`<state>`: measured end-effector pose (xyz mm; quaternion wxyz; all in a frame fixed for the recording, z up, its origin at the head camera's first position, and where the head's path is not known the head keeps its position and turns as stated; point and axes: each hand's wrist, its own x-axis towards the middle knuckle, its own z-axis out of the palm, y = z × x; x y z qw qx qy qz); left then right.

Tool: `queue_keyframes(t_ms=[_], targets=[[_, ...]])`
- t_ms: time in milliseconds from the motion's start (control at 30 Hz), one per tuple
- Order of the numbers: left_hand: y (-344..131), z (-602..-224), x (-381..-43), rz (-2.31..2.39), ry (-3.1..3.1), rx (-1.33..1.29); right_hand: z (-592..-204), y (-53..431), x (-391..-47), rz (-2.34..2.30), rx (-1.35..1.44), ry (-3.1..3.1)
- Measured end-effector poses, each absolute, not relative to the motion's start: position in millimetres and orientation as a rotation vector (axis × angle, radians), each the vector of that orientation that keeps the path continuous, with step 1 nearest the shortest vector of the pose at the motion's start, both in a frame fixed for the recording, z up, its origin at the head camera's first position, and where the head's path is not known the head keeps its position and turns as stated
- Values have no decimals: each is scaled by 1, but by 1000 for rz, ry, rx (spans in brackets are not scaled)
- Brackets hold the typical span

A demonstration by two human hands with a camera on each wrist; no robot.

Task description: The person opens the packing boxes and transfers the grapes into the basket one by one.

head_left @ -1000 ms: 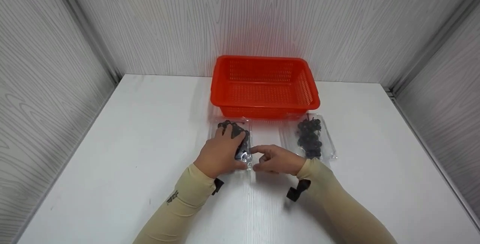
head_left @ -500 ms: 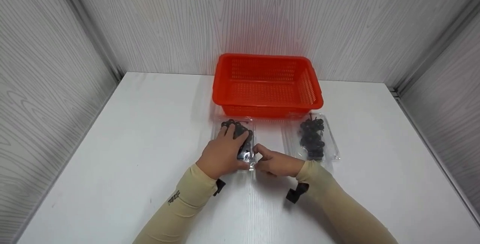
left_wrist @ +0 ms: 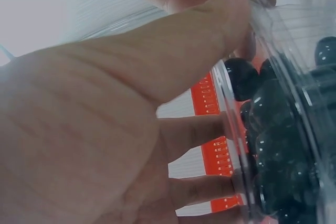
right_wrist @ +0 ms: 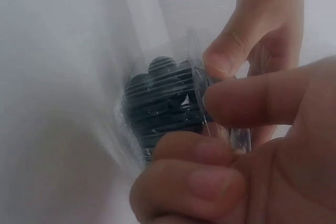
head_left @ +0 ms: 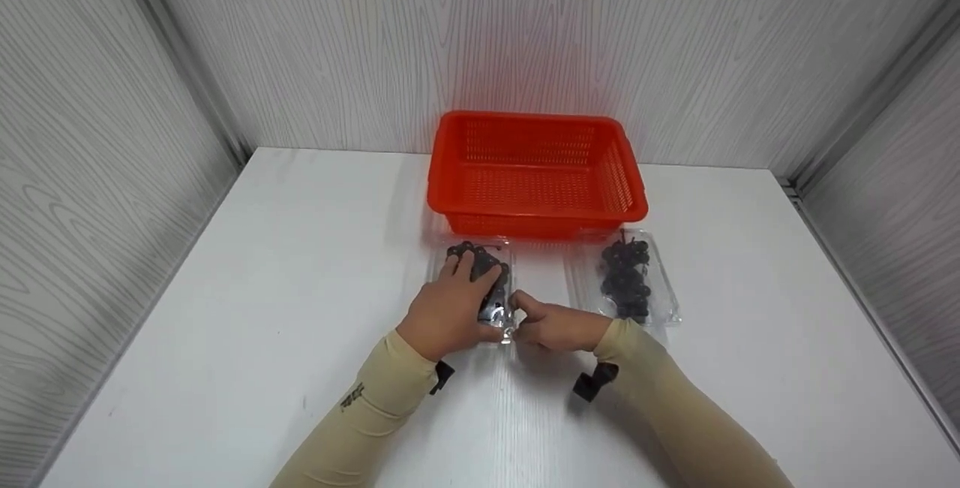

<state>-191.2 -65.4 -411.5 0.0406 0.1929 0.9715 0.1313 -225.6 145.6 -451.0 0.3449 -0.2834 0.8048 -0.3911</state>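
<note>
A clear plastic clamshell box [head_left: 495,313] of dark grapes [head_left: 469,248] lies in front of the red basket in the head view. My left hand [head_left: 450,311] rests on its lid, fingers spread straight over the grapes and thumb along the near right corner. From the right, my right hand [head_left: 562,326] pinches the box's edge between thumb and bent index finger. In the right wrist view the other fingers [right_wrist: 184,182] of that hand are curled beside the box. The left wrist view has the left thumb [left_wrist: 184,45] reaching to the clear rim.
Behind the box stands a red perforated plastic basket [head_left: 536,225] with nothing in it. To the right lies a second clear box [head_left: 664,296] with dark grapes [head_left: 626,278]. Both boxes lie on a white table [head_left: 322,248] walled by grey wood-grain panels.
The right index finger has bent in from a straighter pose, and the right thumb has closed on the box's edge. The left hand stays on the lid. The head view has shifted slightly.
</note>
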Motion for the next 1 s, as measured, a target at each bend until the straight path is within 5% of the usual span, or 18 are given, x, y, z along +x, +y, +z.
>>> queue_keyframes(t_ms=[1000], targets=[[-56, -413, -188, 372, 3025, 564, -435, 146, -233, -833, -653, 2040]])
